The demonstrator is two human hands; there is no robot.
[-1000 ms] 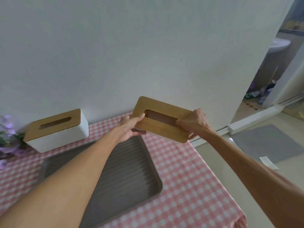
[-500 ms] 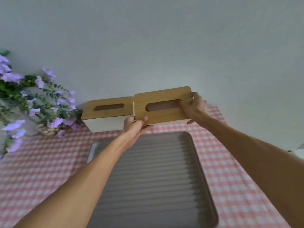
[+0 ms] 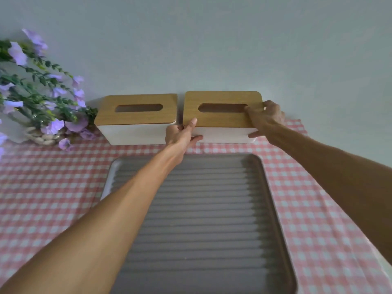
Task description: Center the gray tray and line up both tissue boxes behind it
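Two white tissue boxes with wooden slotted lids stand side by side against the wall. The left tissue box [image 3: 135,122] rests alone. My left hand [image 3: 182,134] grips the right tissue box [image 3: 220,122] at its front-left corner, and my right hand [image 3: 265,117] grips its right end, fingers over the lid. A narrow gap separates the boxes. The ribbed gray tray [image 3: 203,219] lies in front of them on the pink checked tablecloth [image 3: 42,187], partly covered by my left forearm.
A woven basket of purple flowers [image 3: 40,98] sits at the back left beside the left box. The plain wall [image 3: 212,49] rises directly behind the boxes. The table's right edge shows at the lower right.
Both hands have carried the right box from the table's right side to the wall and lowered it beside the left box. The view has swung left, square to the tray.
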